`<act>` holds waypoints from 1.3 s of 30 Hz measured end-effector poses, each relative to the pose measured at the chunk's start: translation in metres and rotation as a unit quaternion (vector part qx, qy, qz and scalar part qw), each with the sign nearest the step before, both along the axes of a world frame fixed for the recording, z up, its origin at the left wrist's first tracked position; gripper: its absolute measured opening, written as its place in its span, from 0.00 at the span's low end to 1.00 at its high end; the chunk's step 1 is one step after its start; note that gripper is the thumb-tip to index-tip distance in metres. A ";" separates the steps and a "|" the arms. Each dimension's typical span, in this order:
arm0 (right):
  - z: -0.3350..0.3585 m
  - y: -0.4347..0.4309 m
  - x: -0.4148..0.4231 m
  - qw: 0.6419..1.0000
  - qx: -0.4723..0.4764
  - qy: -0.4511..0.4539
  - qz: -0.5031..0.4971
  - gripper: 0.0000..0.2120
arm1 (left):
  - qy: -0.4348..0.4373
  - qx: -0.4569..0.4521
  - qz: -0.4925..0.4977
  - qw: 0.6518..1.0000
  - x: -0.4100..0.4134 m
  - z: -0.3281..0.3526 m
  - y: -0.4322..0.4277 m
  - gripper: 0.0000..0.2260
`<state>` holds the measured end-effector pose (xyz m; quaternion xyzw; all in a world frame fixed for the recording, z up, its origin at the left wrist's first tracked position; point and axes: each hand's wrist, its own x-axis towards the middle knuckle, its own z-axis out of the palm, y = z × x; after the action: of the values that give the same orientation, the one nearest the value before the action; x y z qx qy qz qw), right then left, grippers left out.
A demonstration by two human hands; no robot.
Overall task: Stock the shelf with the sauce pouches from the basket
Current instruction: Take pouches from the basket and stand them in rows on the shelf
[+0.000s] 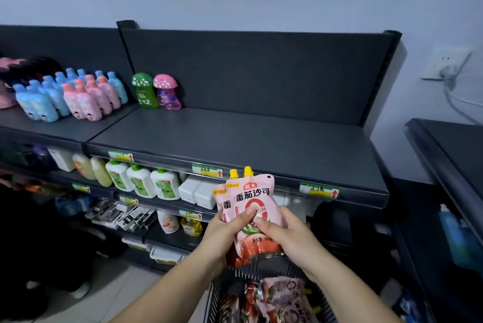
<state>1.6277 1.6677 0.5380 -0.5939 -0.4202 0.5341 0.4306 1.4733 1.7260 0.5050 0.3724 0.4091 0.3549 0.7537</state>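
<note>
Two pink sauce pouches with yellow spout caps stand upright, one behind the other, held in front of the shelf's front edge. My left hand grips them from the left, thumb across the front pouch. My right hand grips them from the right, thumb on the front. Below my hands sits a dark wire basket with several more pouches lying in it. The dark top shelf stretches bare behind the held pouches.
Green and pink mushroom-capped bottles stand at the shelf's back left. Blue and pink bottles fill the neighbouring shelf. Soap bottles and white boxes line the lower shelf. A dark counter stands to the right.
</note>
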 end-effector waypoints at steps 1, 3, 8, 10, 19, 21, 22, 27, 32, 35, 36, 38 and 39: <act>0.002 -0.001 -0.002 1.000 0.005 0.009 -0.005 0.16 | -0.003 -0.003 0.000 1.000 0.000 0.001 -0.001 0.26; 0.006 -0.004 -0.002 1.000 0.017 0.017 -0.001 0.18 | -0.007 0.000 0.004 1.000 0.000 0.005 -0.003 0.27; 0.015 -0.013 0.016 0.994 0.018 -0.074 0.075 0.32 | -0.031 0.021 0.046 0.998 0.003 0.017 0.000 0.31; 0.019 -0.015 0.022 0.985 0.001 -0.116 0.129 0.29 | -0.041 0.035 0.062 0.997 0.007 0.021 0.002 0.32; 0.032 -0.008 0.043 0.979 0.001 -0.069 0.192 0.21 | -0.003 0.084 0.032 0.996 0.018 0.043 0.000 0.30; 0.032 -0.006 0.046 0.979 -0.014 -0.038 0.199 0.18 | -0.004 0.079 0.042 0.996 0.018 0.045 -0.001 0.29; 0.031 -0.005 0.047 0.979 -0.019 -0.024 0.200 0.18 | -0.003 0.078 0.046 0.996 0.018 0.046 -0.001 0.29; 0.032 -0.001 0.049 0.982 0.002 -0.010 0.187 0.15 | 0.014 0.056 0.062 0.996 0.020 0.048 -0.002 0.30; 0.040 -0.002 0.048 0.973 0.089 -0.131 0.170 0.25 | -0.003 -0.012 0.093 0.996 0.024 0.054 0.001 0.28; 0.045 -0.001 0.051 0.956 0.143 -0.216 0.137 0.32 | -0.011 -0.041 0.086 0.995 0.024 0.056 0.002 0.27; 0.048 0.000 0.051 0.943 0.157 -0.263 0.132 0.33 | -0.007 -0.040 0.080 0.996 0.024 0.055 0.002 0.28; 0.055 0.001 0.050 0.897 0.190 -0.375 0.136 0.34 | -0.004 -0.036 0.066 0.997 0.024 0.051 0.000 0.30; 0.058 0.002 0.051 0.873 0.210 -0.418 0.137 0.34 | -0.009 -0.031 0.059 0.998 0.024 0.049 -0.001 0.31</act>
<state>1.6784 1.6699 0.5956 -0.5939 -0.7402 0.1896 0.2518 1.4977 1.7252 0.5543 0.3211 0.4345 0.3895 0.7460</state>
